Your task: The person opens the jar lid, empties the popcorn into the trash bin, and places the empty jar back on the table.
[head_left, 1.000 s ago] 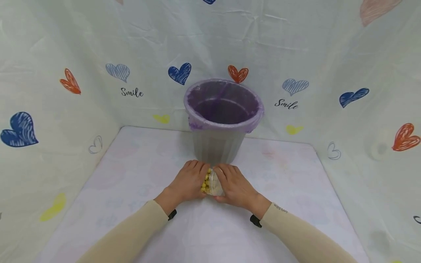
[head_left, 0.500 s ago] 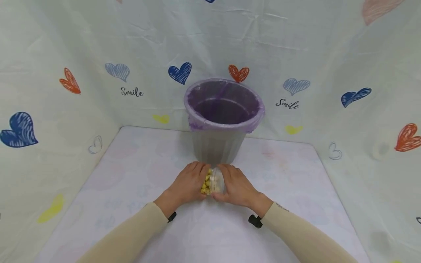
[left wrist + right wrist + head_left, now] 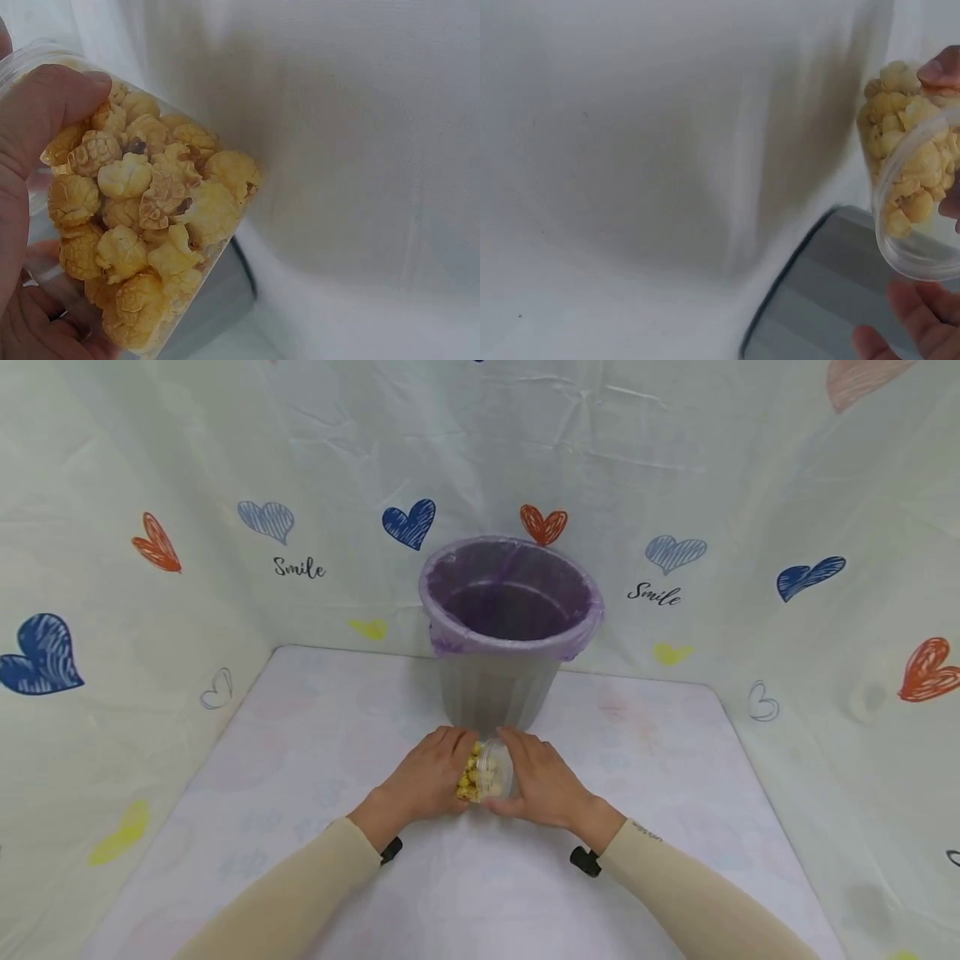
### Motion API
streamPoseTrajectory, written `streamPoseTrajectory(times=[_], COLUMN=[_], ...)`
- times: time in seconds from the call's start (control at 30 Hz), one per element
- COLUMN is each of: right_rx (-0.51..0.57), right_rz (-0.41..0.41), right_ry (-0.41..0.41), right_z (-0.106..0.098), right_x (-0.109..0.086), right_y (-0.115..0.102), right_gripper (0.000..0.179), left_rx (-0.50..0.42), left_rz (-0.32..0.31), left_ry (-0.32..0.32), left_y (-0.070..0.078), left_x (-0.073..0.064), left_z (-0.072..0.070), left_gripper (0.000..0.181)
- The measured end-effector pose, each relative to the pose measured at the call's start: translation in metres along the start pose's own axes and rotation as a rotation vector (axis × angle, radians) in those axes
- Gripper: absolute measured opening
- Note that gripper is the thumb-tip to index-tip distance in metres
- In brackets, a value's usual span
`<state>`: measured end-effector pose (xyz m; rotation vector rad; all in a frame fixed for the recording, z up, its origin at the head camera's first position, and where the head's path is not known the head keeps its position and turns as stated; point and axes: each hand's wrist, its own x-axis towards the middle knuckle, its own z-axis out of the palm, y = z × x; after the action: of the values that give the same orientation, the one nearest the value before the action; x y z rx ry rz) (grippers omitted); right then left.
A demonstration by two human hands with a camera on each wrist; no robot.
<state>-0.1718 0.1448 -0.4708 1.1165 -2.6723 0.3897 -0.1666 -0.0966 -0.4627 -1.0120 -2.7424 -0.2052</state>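
A clear plastic jar (image 3: 489, 777) of yellow popcorn (image 3: 150, 202) lies sideways between the two hands, low over the table in front of the bin. My left hand (image 3: 427, 777) grips the popcorn-filled end, thumb across its side in the left wrist view. The jar's clear round end (image 3: 900, 259) points toward my right hand (image 3: 551, 785). In the right wrist view the right fingers (image 3: 922, 315) are spread just below that round rim, uncurled. In the head view the right thumb and forefinger stand on either side of the clear end.
A grey bin (image 3: 491, 689) lined with a purple bag (image 3: 517, 647) stands right behind the hands. The table (image 3: 337, 710) has a white cover. A white curtain (image 3: 337, 460) printed with hearts surrounds the back and sides.
The right hand has drawn slightly to the right and spread around the jar's clear end, so more of that end shows. The left hand keeps its grip in place.
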Motion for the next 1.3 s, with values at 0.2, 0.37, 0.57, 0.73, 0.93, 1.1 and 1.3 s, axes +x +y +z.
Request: streamPoseTrajectory(times=[0.2,0.37,0.57,0.73,0.93,1.1,1.3], right_rx=[0.048,-0.097,-0.083,0.0,-0.034,-0.192,-0.252], right_rz=[0.02,-0.14,-0.147,-0.035,0.022,-0.123,-0.193], right_ry=[-0.032,0.075,0.073,0.009,-0.024,0.047,0.066], right_z=[-0.0006,0.0033,0.0019,-0.0017,-0.003,-0.0031,-0.0029], right_x=[0.0015,0.0034,0.0032,0.0015,0.0016,0.0029,0.0025], right_y=[0.0003,0.0014,0.0011,0.0012,0.0022,0.0029,0.0028], right_gripper=[0.099,0.093,0.101,0.112,0.107,0.098,0.103], left_rx=[-0.024,-0.026,-0.049,-0.061,-0.081,-0.077,-0.082], left_rz=[0.014,0.019,-0.007,-0.013,-0.014,-0.01,-0.011], left_ry=[-0.006,-0.023,-0.057,-0.045,-0.038,-0.044,-0.051], left_y=[-0.0009,-0.0023,-0.0043,-0.0051,-0.0043,-0.0038,-0.0039], left_x=[-0.001,0.0007,0.0009,-0.0003,-0.0006,-0.0005,-0.0002], left_z=[-0.0016,-0.0026,-0.0038,-0.0036,-0.004,-0.0046,-0.0045], left_gripper=[0.099,0.097,0.098,0.098,0.097,0.095,0.095])
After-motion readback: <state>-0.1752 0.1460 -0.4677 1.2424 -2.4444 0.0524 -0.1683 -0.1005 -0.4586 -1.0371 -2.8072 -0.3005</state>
